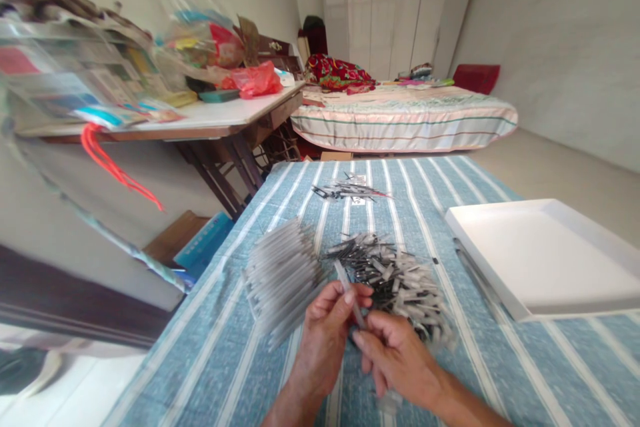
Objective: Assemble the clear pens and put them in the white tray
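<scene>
My left hand (327,317) is closed round a slim translucent pen barrel (343,275), which tilts with its upper end away from me. At the barrel's lower end, the fingers of my right hand (395,345) pinch together; a small dark bit shows between the hands, too blurred to name. Left of them lies a stack of similar translucent barrels (283,273), side by side. Just beyond and to the right spreads a heap of small pen parts (400,277), black and translucent. A blurred clear piece (387,402) lies below my right hand.
A white shallow box (560,260) stands at the right, with dark thin rods (477,280) along its left side. Farther back on the striped cloth (240,293) is a small pile of thin dark pieces (347,190). A cluttered desk (220,121) and a bed (405,120) stand beyond.
</scene>
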`<state>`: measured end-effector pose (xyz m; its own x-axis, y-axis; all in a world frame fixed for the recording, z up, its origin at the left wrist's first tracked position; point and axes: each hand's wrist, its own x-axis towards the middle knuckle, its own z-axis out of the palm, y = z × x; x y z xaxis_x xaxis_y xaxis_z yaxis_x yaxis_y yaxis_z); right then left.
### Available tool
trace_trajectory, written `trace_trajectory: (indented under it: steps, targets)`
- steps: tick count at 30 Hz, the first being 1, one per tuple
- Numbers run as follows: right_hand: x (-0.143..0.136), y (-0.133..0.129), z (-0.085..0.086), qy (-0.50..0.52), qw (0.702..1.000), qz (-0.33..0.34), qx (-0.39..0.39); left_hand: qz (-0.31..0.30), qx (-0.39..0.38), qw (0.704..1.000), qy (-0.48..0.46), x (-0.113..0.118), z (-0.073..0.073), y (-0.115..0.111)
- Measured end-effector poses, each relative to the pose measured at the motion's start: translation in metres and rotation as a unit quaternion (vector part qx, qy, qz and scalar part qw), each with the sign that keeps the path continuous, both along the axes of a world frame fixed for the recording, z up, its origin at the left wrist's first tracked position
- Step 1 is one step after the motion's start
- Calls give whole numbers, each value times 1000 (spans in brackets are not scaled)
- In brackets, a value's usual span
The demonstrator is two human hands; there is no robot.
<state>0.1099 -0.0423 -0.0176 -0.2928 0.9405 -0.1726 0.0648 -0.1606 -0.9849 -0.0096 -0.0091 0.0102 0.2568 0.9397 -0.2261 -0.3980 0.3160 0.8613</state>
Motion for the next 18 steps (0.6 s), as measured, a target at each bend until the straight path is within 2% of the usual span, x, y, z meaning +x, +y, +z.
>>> trace_trajectory:
  steps: [5,14,16,18]
  targets:
    - [-5,-2,4,22,1000,-4,-22,60,-62,994,-72,6,9,2]
    - [-31,3,23,107,987,-24,-120,165,-65,979,-96,11,26,5]
    - [-37,0,27,105,986,-23,-130,166,-63,980,-94,9,30,8]
    - [-40,-10,27,66,989,-6,-128,192,-48,976,-94,-3,35,16]
